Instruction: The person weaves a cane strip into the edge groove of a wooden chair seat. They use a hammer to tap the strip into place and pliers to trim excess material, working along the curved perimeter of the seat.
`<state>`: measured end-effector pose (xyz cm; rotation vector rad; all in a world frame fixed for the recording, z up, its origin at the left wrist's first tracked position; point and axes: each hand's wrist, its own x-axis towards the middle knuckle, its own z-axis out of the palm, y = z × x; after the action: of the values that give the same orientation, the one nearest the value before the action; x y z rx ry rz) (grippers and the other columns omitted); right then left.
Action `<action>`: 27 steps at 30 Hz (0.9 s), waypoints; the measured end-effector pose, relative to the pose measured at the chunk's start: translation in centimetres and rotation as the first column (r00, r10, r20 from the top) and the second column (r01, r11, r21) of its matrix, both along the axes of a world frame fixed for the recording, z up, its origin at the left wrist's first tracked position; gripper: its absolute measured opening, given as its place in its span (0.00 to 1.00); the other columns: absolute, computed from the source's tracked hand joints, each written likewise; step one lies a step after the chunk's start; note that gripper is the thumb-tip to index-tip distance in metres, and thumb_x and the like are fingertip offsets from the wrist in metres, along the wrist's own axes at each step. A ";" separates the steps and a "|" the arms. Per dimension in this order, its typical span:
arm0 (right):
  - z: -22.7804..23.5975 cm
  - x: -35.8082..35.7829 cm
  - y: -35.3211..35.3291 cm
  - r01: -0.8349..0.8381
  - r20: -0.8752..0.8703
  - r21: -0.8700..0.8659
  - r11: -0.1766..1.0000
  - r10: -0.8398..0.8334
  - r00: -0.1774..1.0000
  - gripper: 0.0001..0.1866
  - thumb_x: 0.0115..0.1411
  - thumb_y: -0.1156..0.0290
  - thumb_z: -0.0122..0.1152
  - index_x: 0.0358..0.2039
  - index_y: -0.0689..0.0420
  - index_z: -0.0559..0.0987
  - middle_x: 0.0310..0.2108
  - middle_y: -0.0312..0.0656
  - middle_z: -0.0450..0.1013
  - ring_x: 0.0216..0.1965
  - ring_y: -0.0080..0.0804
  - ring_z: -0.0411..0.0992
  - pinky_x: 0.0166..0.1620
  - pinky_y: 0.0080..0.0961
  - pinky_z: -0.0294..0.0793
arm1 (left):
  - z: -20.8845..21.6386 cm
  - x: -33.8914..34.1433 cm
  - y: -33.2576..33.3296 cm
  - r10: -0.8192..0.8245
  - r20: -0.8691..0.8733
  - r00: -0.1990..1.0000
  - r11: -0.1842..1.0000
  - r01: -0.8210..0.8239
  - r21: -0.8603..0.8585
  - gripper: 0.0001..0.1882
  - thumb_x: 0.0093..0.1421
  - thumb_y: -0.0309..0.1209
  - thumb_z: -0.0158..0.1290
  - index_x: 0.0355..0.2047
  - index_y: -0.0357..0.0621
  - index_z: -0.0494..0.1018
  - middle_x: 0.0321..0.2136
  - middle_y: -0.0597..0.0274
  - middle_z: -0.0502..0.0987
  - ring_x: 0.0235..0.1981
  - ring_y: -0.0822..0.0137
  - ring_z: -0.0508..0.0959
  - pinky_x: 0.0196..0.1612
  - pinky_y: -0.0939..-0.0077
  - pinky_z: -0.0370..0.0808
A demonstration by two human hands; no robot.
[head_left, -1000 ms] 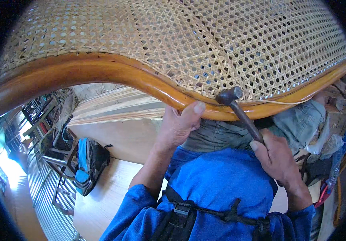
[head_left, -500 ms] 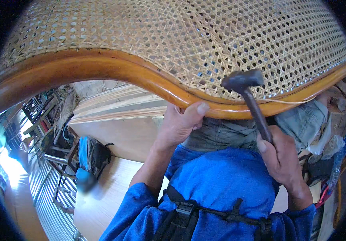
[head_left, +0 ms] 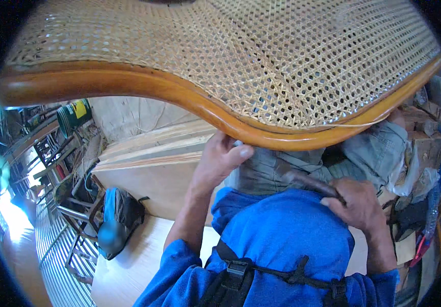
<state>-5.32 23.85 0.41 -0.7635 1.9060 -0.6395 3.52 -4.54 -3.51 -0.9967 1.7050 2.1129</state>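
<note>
A curved, varnished wooden frame (head_left: 281, 140) with woven cane webbing (head_left: 302, 66) stretched across it spans the upper view. My left hand (head_left: 220, 158) is closed at the frame's lower edge. Its fingers are partly hidden behind the rail, and the thumb lies just below it. A small pale tip shows by that thumb, too small to name. My right hand (head_left: 353, 202) grips a hammer (head_left: 315, 185) by its dark handle, low over my lap; the hammer's far end is blurred. A loose cane strand (head_left: 353, 126) runs along the frame's inner edge at right.
Wooden boards (head_left: 154, 148) lie left of my lap. A backpack (head_left: 123, 215) sits on a pale panel (head_left: 149, 245). Dark chair frames (head_left: 77, 210) and a green container (head_left: 73, 118) stand far left. Wooden blocks (head_left: 427, 153) and clear plastic (head_left: 407, 174) crowd the right side.
My right hand has lowered the hammer from in front of the frame toward my lap. My left thumb has slid off the rail's front to below it. The view has shifted slightly.
</note>
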 end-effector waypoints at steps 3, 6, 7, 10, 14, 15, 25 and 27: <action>-0.2 2.0 -0.6 -0.063 -0.097 0.039 0.997 0.067 0.993 0.19 0.52 0.51 0.56 0.31 0.55 0.73 0.26 0.47 0.70 0.30 0.45 0.71 0.32 0.39 0.70 | 0.6 1.7 -1.8 0.027 0.121 0.992 0.965 0.006 -0.262 0.19 0.56 0.34 0.49 0.46 0.37 0.68 0.26 0.67 0.72 0.16 0.83 0.62 0.16 0.86 0.59; -2.2 3.2 -0.3 0.059 -0.122 -0.116 0.991 -0.073 0.990 0.15 0.52 0.57 0.58 0.30 0.56 0.74 0.26 0.46 0.70 0.29 0.45 0.71 0.32 0.37 0.70 | 0.6 3.8 -2.7 0.057 0.126 0.990 0.912 -0.001 -0.410 0.18 0.56 0.26 0.43 0.47 0.39 0.68 0.28 0.64 0.73 0.15 0.82 0.62 0.16 0.86 0.60; -2.1 3.3 -0.4 0.157 -0.178 -0.196 0.968 -0.193 0.965 0.13 0.52 0.60 0.59 0.30 0.56 0.74 0.26 0.46 0.69 0.29 0.45 0.71 0.32 0.36 0.70 | 0.9 4.1 -2.8 0.051 0.091 0.994 0.899 -0.006 -0.437 0.18 0.55 0.24 0.41 0.47 0.40 0.68 0.29 0.63 0.74 0.15 0.82 0.62 0.17 0.86 0.60; -1.5 3.7 -1.2 0.363 -0.231 -0.406 0.839 -0.479 0.847 0.09 0.50 0.68 0.60 0.30 0.56 0.74 0.26 0.45 0.69 0.29 0.44 0.70 0.32 0.35 0.70 | 2.5 3.8 -0.7 -0.069 0.168 0.983 0.791 0.156 -0.592 0.23 0.51 0.20 0.38 0.49 0.41 0.68 0.34 0.60 0.74 0.17 0.81 0.63 0.19 0.86 0.64; -0.4 4.4 -1.8 0.417 -0.157 -0.517 0.748 -0.562 0.812 0.08 0.50 0.73 0.60 0.32 0.56 0.74 0.26 0.45 0.69 0.30 0.43 0.70 0.33 0.35 0.70 | 4.7 3.1 3.2 -0.064 -0.193 0.979 0.952 0.003 -0.305 0.30 0.47 0.16 0.34 0.54 0.37 0.61 0.47 0.55 0.69 0.25 0.72 0.71 0.31 0.78 0.70; 0.1 4.5 -2.1 0.399 -0.135 -0.534 0.745 -0.541 0.830 0.08 0.50 0.73 0.60 0.33 0.55 0.74 0.26 0.45 0.69 0.31 0.43 0.71 0.33 0.35 0.70 | 5.6 3.0 4.3 -0.021 -0.257 0.966 0.992 -0.012 -0.126 0.31 0.47 0.16 0.34 0.56 0.36 0.59 0.49 0.54 0.67 0.29 0.69 0.72 0.34 0.75 0.71; 1.2 6.2 -4.2 0.589 0.204 -0.455 0.668 -0.565 0.799 0.20 0.49 0.75 0.60 0.43 0.56 0.67 0.36 0.50 0.72 0.38 0.48 0.72 0.39 0.37 0.72 | 4.2 1.4 11.4 -0.099 -0.360 0.928 0.971 0.169 0.169 0.27 0.66 0.45 0.33 0.57 0.38 0.53 0.55 0.55 0.60 0.56 0.57 0.63 0.58 0.64 0.60; 1.2 6.3 -4.3 0.576 0.159 -0.467 0.671 -0.577 0.801 0.19 0.49 0.76 0.60 0.42 0.56 0.68 0.36 0.50 0.72 0.38 0.48 0.73 0.39 0.37 0.72 | 3.9 1.3 11.7 -0.096 -0.335 0.937 0.966 0.169 0.194 0.30 0.65 0.49 0.31 0.57 0.38 0.53 0.55 0.55 0.60 0.55 0.57 0.64 0.58 0.65 0.60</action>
<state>0.98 19.60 1.65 -0.4337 2.0060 -1.5829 4.87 7.15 0.43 -0.4763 1.5707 2.4094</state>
